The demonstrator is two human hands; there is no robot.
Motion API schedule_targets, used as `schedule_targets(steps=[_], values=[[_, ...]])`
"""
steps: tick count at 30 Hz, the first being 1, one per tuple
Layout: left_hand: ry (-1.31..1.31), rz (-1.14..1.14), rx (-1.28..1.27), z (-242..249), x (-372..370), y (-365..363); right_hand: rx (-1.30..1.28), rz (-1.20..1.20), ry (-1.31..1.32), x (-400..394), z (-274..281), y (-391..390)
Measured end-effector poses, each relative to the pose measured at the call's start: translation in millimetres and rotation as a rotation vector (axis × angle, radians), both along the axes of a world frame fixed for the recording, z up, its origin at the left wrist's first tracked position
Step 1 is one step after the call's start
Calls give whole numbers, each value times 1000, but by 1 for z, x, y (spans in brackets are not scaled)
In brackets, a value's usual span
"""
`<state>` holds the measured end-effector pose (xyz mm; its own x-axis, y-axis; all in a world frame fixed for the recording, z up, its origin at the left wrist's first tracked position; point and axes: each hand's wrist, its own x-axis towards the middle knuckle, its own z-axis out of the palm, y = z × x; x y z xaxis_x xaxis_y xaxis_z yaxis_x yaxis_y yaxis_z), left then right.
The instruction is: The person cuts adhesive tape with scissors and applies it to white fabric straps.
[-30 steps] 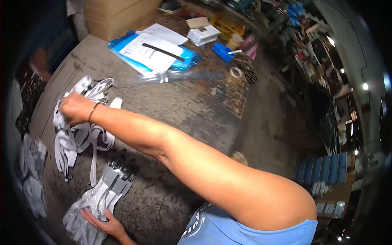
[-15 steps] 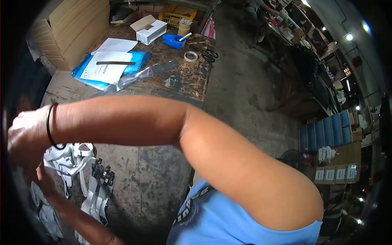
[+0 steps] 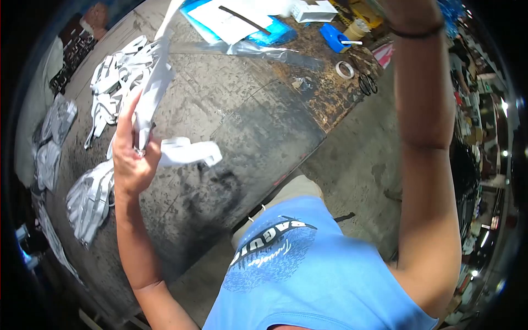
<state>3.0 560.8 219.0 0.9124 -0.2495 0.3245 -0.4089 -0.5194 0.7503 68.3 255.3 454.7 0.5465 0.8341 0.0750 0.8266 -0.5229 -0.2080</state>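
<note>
pinching the white strap point(image 3: 154, 91) with nearly closed left fingers point(image 3: 125, 124) near the strap pile point(image 3: 110, 71) should steady it; right fingers, out of view, i cannot tell.

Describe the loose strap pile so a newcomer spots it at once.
On the worktable, find the left hand. The strap pile lies just beyond it. Its white loops sprawl and tangle, unlike the neatly gathered strap bundle on the hand's near side.
</note>
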Motion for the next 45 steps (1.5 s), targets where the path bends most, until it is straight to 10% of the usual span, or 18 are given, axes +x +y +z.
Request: schedule_targets(steps=[10, 20, 25, 27, 31, 45], values=[[149, 234, 346, -46, -132, 66, 3, -33, 63, 2, -145, -140], [134, 363, 1102, -184, -188, 118, -301, -162, 101, -28, -374, -71], [149, 596, 1272, -195, -211, 77, 336, -46, -143, -84, -412, -85], [22, 600, 1109, -205, -213, 55, 447, -182, -93, -108, -409, -132], [-97, 543, 556, -204, -195, -74, -105, -429, -70, -135, -464, -230], [-76, 449, 457, -252, -163, -189, -48, -380, -168, 10, -485, -201]])
